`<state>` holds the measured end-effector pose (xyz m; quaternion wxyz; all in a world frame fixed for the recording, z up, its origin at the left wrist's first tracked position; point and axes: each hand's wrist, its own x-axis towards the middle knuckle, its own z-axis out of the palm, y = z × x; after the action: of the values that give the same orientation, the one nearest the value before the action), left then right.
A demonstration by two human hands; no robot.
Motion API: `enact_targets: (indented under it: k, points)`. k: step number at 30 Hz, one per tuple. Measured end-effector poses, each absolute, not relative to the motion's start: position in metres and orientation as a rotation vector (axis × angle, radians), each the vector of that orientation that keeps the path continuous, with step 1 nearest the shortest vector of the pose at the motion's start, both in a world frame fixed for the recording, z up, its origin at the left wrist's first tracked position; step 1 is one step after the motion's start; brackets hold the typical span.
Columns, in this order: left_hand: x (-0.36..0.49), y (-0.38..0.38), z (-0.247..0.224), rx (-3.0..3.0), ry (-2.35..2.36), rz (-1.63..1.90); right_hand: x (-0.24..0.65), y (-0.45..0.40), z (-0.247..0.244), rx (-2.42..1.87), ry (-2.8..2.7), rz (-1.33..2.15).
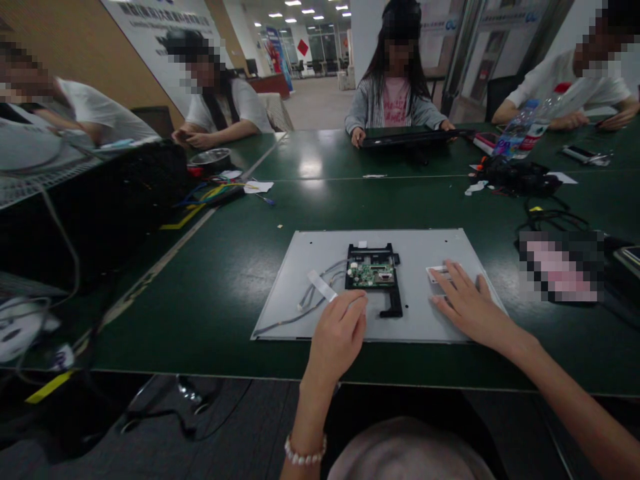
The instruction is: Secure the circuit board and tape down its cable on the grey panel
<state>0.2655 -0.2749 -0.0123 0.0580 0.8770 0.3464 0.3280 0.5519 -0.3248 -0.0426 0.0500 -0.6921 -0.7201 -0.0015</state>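
Note:
A flat light-grey panel (425,247) lies on the table in front of me. On its middle sits a black plastic bracket (395,303) around a green circuit board (370,274). Grey cables (295,319) run from the board to the panel's left side, with a whitish tape strip (323,286) across them. My left hand (340,327) is closed in a pinch just below the bracket's left edge, beside the strip's lower end; what it pinches is hidden. With fingers spread, my right hand (465,297) rests flat on the panel's right side, partly covering a white label (436,273).
Behind the panel, a person (400,87) holds a dark flat panel (410,138). More people sit left and right. Bottles (533,133) and a black cable bundle (520,175) lie at the right, near a blurred pink item (560,267). Coloured wires (215,193) lie back left.

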Motion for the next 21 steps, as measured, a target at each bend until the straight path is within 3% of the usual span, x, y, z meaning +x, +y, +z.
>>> enact_targets:
  k: [21]
  points:
    - [0.270,-0.276,-0.007,2.754,0.987,0.798,0.500,-0.295,-0.037,-2.086,-2.109,0.098]
